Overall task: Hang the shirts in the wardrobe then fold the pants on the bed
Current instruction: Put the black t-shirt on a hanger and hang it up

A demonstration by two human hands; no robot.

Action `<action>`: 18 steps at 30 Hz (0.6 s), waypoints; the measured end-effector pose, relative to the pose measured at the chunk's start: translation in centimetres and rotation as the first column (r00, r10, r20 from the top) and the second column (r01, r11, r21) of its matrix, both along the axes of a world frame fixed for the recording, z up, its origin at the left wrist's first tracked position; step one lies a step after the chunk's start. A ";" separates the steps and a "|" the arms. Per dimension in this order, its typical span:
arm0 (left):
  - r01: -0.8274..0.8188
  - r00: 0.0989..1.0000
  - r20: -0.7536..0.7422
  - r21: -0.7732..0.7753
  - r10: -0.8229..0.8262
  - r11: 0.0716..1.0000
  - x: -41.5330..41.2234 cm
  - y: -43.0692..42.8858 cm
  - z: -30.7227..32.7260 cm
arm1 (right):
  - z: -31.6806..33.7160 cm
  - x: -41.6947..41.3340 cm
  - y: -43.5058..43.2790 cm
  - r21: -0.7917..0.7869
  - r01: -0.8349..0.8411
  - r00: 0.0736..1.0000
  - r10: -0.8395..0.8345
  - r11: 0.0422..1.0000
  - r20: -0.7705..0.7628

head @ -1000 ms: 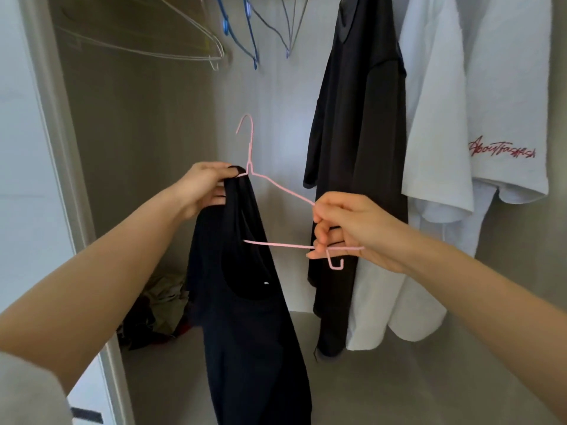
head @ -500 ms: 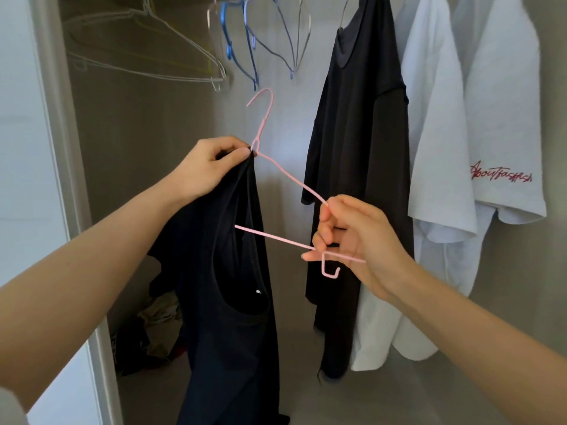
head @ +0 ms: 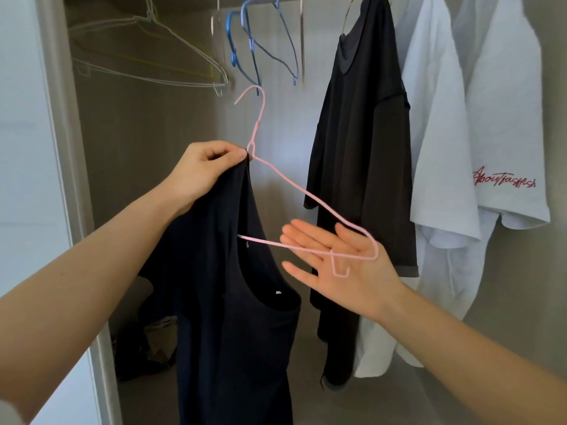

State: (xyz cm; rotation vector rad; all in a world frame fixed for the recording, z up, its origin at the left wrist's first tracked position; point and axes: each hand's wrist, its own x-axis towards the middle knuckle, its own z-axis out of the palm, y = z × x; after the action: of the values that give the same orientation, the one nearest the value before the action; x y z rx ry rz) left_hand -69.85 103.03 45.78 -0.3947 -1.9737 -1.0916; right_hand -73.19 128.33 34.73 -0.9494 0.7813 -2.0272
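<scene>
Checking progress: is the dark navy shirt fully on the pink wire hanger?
Partly: dark navy shirt covers one arm of pink wire hanger; other arm bare.

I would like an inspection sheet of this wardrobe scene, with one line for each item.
Surface: grey wardrobe floor, with shirts hanging above it.
Job's things: dark navy shirt covers only the left arm of the pink wire hanger, not yet on the rail; black shirt and white T-shirts hang at the right.
Clutter: heap of crumpled clothes in the floor's left corner.
Hands: left hand pinches the navy shirt at the hanger's neck; right hand is open, palm up, at the hanger's right end; contact unclear.
Cables: nothing seen.
Surroundings: empty white wire hangers and blue wire hangers at the top; pale wardrobe frame at the left.
</scene>
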 end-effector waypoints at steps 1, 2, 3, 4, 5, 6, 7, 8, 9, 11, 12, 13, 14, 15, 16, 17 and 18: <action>-0.005 1.000 0.004 -0.014 0.005 1.000 0.0 0.1 -0.1 | -0.2 0.0 -0.2 0.034 0.032 0.999 -0.031 0.999 -0.040; -0.007 1.000 0.004 -0.018 0.007 1.000 0.1 0.1 -0.1 | -0.3 0.0 -0.3 0.056 0.060 0.996 -0.056 0.997 -0.073; -0.004 1.000 -0.002 -0.002 0.004 1.000 0.1 0.1 -0.1 | -0.4 0.0 -0.4 0.070 0.080 0.993 -0.073 0.994 -0.096; 0.005 1.000 -0.011 0.029 -0.004 1.000 0.2 0.1 -0.1 | -0.5 0.1 -0.6 0.084 0.088 0.991 -0.078 0.993 -0.111; 0.016 1.000 -0.020 0.058 -0.015 0.998 0.2 0.2 -0.1 | -0.7 0.2 -0.8 0.116 0.103 0.987 -0.087 0.988 -0.133; 0.024 0.999 -0.027 0.071 -0.022 0.997 0.2 0.2 0.1 | -1.0 0.4 -1.0 0.174 0.143 0.976 -0.110 0.974 -0.188; 0.025 0.999 -0.031 0.068 -0.022 0.997 0.3 0.3 0.3 | -1.4 0.5 -1.5 0.252 0.233 0.943 -0.154 0.939 -0.296; 0.020 0.999 -0.033 0.060 -0.018 0.998 0.3 0.4 0.4 | -1.8 0.8 -2.0 0.318 0.352 0.872 -0.185 0.880 -0.454; 0.015 0.999 -0.032 0.053 -0.013 0.998 0.3 0.4 0.6 | -2.2 0.9 -2.4 0.353 0.473 0.767 -0.181 0.807 -0.615; 0.008 0.999 -0.031 0.051 -0.006 0.999 0.4 0.4 0.7 | -2.6 1.0 -2.5 0.338 0.661 0.509 -0.070 0.670 -0.858; 0.002 0.999 -0.036 0.051 0.000 0.999 0.4 0.3 0.8 | -2.7 1.0 -2.3 0.289 0.725 0.369 0.001 0.625 -0.929; -0.014 0.999 -0.039 0.043 0.016 0.999 0.5 0.1 0.9 | -2.8 1.1 -1.8 0.199 0.784 0.189 0.080 0.588 -0.979; -0.040 0.998 -0.041 0.021 0.041 0.999 0.6 -0.2 0.9 | -2.8 1.1 -1.3 0.074 0.830 -0.023 0.166 0.554 -0.986; -0.072 0.997 -0.038 -0.009 0.071 0.997 0.7 -0.7 0.8 | -2.9 0.9 -0.7 -0.062 0.849 -0.218 0.240 0.525 -0.946; -0.099 0.995 -0.029 -0.035 0.098 0.994 0.8 -1.1 0.7 | -2.8 0.7 -0.2 -0.162 0.845 -0.345 0.287 0.510 -0.894; -0.119 0.993 -0.015 -0.048 0.119 0.992 0.9 -1.7 0.6 | -2.6 0.4 0.3 -0.221 0.835 -0.405 0.289 0.504 -0.867; -0.132 0.991 -0.001 -0.043 0.133 0.990 1.0 -2.1 0.4 | -2.1 0.1 0.9 -0.249 0.827 -0.419 0.257 0.504 -0.871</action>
State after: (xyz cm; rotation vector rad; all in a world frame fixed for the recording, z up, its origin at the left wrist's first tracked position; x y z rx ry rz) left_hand -68.83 100.89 46.22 -0.2813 -1.9976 -0.9668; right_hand -73.06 129.20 32.59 -1.9139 3.0414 -0.2288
